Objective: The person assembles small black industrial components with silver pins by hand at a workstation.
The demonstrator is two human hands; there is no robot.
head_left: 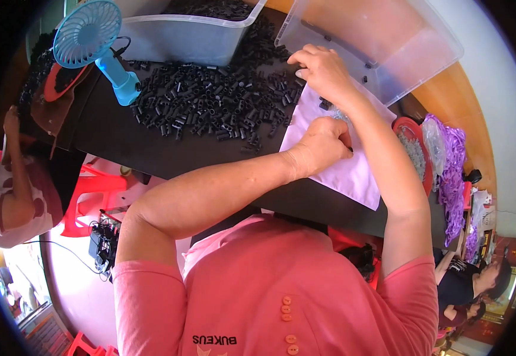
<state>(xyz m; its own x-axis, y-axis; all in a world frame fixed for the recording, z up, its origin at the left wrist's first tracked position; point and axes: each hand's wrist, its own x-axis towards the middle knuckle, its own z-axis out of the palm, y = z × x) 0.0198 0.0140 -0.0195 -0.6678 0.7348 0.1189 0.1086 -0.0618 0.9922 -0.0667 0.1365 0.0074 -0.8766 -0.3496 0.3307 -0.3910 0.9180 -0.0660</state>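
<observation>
My left hand (323,145) is closed over a light pink cloth (353,184) on the dark table. Its fingertips pinch a small black piece (350,149), mostly hidden by the fingers. Farther off, my right hand (324,72) reaches to the right edge of a heap of short black plastic tubes (210,101). Its fingers are bent, with a gap between thumb and forefinger, and I see nothing held there. Between my hands, small clear pieces (340,115) and a few black ones lie on the cloth, partly covered by my right forearm.
A grey tub (181,41) of black tubes stands behind the heap, beside a blue fan (89,35). A clear bin (388,47) lies at the far right. To the right are a red dish (427,172) of clear pieces and purple straps (452,172). Another person (18,196) sits left.
</observation>
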